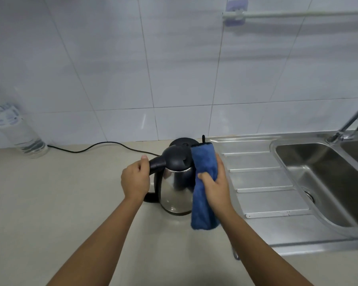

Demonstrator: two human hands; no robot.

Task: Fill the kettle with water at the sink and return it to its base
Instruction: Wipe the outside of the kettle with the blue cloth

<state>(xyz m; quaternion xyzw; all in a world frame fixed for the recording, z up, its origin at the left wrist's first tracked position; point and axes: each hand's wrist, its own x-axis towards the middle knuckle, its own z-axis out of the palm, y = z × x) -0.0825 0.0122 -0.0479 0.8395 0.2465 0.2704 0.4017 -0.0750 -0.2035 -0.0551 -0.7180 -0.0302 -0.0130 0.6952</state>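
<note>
Two bare forearms reach in from the near edge, over a pale beige counter [50, 203]. Her or his left hand [135, 178] is curled tight around the black handle of the kettle [175, 188], thumb on top. That kettle, shiny steel with a black lid, sits on the counter near the middle, handle pointing left. Its round black base [183, 143] lies just behind it, farther toward the wall, with nothing on it, and a black cord [103, 146] snakes from there leftward along the back of the counter.

On the other side, the right hand [214, 182] is closed around a blue cloth [204, 182], pressing it against the right flank of the kettle. This cloth hangs in a long fold, its top reaching up by the lid and its bottom end drooping lower than the kettle's foot.

To the right, a steel sink [318, 176] is set into the counter, with a ribbed draining board [260, 178] between it and the kettle. Its drain is visible in the bottom, and a chrome tap [351, 122] rises at the far right edge.

At the far left stands a clear plastic bottle [15, 131], against the wall. White tiles [112, 69] cover that wall all the way up, and a pale rail [298, 14] runs across the upper right, fixed by a bluish pad.
</note>
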